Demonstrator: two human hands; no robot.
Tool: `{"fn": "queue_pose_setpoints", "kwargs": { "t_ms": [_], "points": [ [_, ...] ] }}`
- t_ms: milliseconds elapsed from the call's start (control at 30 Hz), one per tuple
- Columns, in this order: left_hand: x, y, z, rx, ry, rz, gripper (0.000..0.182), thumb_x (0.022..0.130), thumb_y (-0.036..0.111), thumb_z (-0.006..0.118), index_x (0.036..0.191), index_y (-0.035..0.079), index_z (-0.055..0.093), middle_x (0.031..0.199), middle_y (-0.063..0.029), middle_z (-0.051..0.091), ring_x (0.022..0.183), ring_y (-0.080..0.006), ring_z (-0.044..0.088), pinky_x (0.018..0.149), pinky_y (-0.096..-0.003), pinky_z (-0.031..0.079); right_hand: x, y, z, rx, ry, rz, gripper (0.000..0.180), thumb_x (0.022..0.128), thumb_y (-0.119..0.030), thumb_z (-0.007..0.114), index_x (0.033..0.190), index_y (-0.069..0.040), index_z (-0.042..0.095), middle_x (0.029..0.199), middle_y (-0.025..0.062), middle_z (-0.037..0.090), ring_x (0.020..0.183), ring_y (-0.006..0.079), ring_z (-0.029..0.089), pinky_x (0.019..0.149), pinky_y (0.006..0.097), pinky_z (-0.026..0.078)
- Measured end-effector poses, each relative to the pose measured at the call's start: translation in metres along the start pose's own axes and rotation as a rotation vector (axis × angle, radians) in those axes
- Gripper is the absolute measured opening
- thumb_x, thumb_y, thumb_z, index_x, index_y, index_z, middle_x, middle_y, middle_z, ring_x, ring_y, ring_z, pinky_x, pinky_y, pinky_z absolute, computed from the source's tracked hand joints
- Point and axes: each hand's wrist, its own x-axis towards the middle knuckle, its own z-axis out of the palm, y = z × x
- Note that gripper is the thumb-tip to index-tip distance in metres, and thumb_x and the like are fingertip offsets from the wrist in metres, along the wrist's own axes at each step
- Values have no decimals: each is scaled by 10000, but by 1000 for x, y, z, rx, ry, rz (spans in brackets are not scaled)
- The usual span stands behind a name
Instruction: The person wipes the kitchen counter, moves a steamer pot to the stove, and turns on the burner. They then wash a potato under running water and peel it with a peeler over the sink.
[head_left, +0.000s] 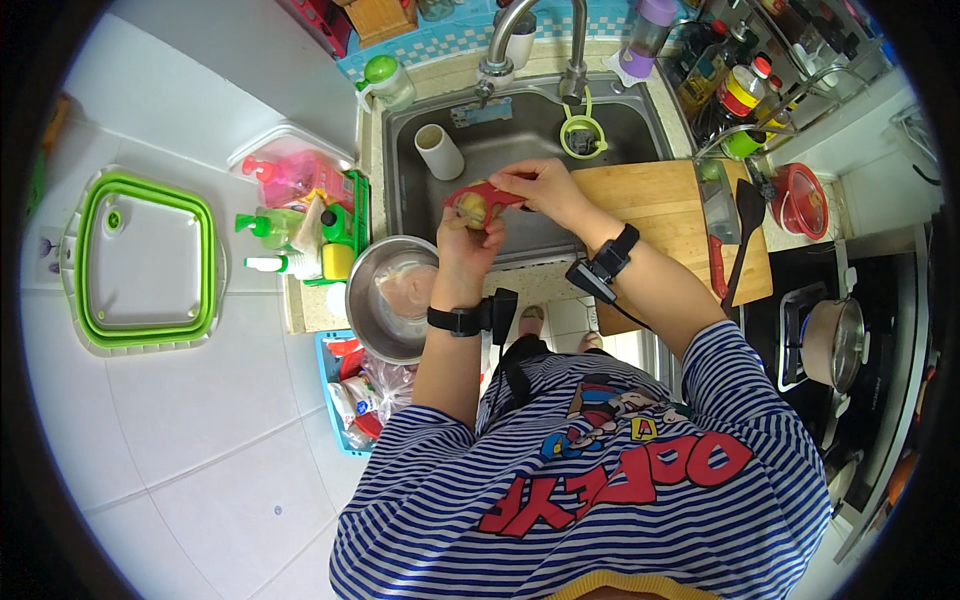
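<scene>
My left hand (469, 244) is over the front of a stainless steel sink (510, 154), wrapped around a small yellowish, potato-like vegetable (472, 205). In my right hand (551, 193) is a red peeler (504, 196), its head against the vegetable; the blade itself is too small to make out. Left of my left forearm stands a stainless steel bowl (365, 319) with something pale and pinkish at its bottom, which I cannot identify. Behind my hands, inside the sink, are a white cylindrical cup (440, 154) and a green strainer (582, 129).
A wooden cutting board (630, 195) overlaps the sink's right side, with a red-handled cleaver (718, 262) and black spatula (748, 210) on it. The faucet (496, 56) arches over the back. A saucepan (823, 341) sits on the stove at right. Soap bottles (281, 180) crowd the left.
</scene>
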Motion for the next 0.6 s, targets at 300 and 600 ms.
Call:
{"fn": "queue_pose_setpoints", "kwargs": {
  "t_ms": [300, 600],
  "points": [
    [-1, 15, -5, -134, 102, 10, 396, 951, 357, 318, 1047, 42, 537, 923, -169, 563, 628, -187, 473, 461, -239, 349, 40, 16, -49, -410, 503, -130, 260, 827, -225, 703, 886, 27, 684, 762, 51, 682, 615, 103, 620, 570, 223, 514],
    [22, 11, -9, -5, 197, -79, 442, 952, 427, 351, 1007, 31, 539, 874, -135, 577, 692, -221, 523, 563, -290, 413, 6, 3, -1, 31, 109, -20, 341, 836, -327, 690, 953, -7, 672, 776, 77, 660, 626, 89, 606, 506, 178, 425]
  ]
}}
